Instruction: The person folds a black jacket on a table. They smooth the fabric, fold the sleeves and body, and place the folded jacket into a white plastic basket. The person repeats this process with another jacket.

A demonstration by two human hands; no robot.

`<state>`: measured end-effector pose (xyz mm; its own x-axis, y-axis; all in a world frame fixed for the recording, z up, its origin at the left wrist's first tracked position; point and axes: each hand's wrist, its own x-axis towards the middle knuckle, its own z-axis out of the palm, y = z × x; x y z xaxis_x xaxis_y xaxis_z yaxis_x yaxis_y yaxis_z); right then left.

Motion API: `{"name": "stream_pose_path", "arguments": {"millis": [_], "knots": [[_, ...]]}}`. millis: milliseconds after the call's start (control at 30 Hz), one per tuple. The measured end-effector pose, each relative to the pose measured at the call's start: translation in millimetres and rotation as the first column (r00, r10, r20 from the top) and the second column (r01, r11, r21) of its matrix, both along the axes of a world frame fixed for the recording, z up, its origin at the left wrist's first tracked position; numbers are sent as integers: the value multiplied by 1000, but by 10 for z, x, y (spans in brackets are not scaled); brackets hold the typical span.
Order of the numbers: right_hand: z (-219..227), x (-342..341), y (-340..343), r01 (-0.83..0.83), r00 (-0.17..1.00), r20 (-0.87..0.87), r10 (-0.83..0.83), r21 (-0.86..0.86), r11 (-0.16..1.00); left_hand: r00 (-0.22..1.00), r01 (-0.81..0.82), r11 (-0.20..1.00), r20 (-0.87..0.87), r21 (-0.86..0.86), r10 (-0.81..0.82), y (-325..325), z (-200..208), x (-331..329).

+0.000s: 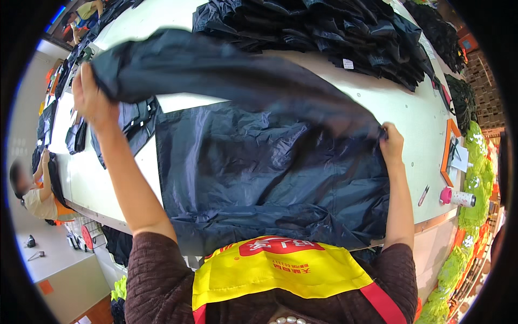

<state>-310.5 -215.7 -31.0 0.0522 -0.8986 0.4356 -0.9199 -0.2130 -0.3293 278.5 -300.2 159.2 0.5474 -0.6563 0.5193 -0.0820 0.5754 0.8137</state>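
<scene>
A dark, shiny garment [216, 65] stretches between my two raised hands, its upper part lifted above the table and smeared by motion. My left hand [96, 101] is closed on its far left end. At the right, my right hand [392, 142] pinches the opposite end. Below the lifted part, dark cloth [237, 162] lies spread and creased over the table, bunched along the near edge. Whether this is the same piece as the raised part, I cannot tell.
A big pile of dark garments [302, 27] covers the table's [418, 113] far side. More dark pieces [135, 121] lie at left. A pen-like tool [423, 195], a pink-lidded bottle [457, 197] and an orange frame [449, 154] sit at right. Another person [40, 194] works at far left.
</scene>
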Motion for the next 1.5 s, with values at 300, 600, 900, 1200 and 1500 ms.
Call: {"name": "stream_pose_path", "arguments": {"millis": [300,600,900,1200,1500], "knots": [[284,518,371,157,828,-519,212,578,801,959,140,703,-271,697,78,1736,-2290,861],[-13,2012,-470,-448,873,-241,424,-54,892,955,204,674,-294,710,21,2276,-2282,298],[-470,1879,-736,-209,961,-201,189,-81,975,953,-205,871,294,446,73,1474,-1446,449],[-536,1669,330,378,899,-369,-235,385,842,970,-239,563,223,791,100,1883,-2263,415],[-578,1689,278,400,895,-360,-264,384,832,735,68,578,-433,813,522,2014,-2345,123]]}}
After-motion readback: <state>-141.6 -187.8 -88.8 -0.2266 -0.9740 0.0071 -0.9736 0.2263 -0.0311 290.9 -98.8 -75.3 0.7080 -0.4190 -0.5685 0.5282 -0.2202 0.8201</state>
